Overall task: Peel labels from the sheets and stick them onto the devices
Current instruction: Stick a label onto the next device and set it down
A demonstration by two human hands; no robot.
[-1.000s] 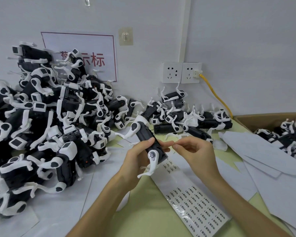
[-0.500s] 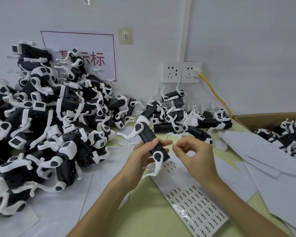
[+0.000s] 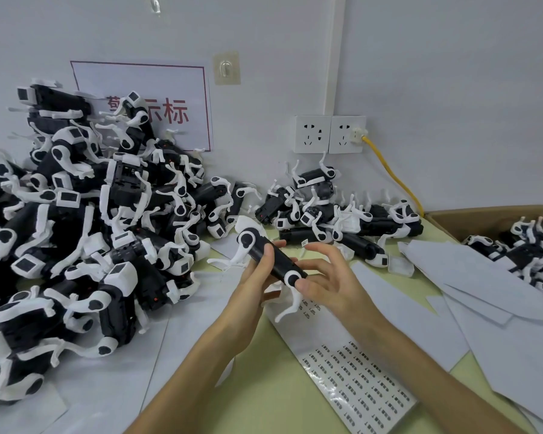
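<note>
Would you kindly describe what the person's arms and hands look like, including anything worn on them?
The left hand and right hand are ungloved, with no ring, watch or wristband showing. No sleeve is in view either: everything up to the frame's edge is bare.

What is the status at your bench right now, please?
Left hand grips device. Right hand open, small label on index fingertip, thumb at device's end. Label sheet lies below. Nothing between label and device.
</note>
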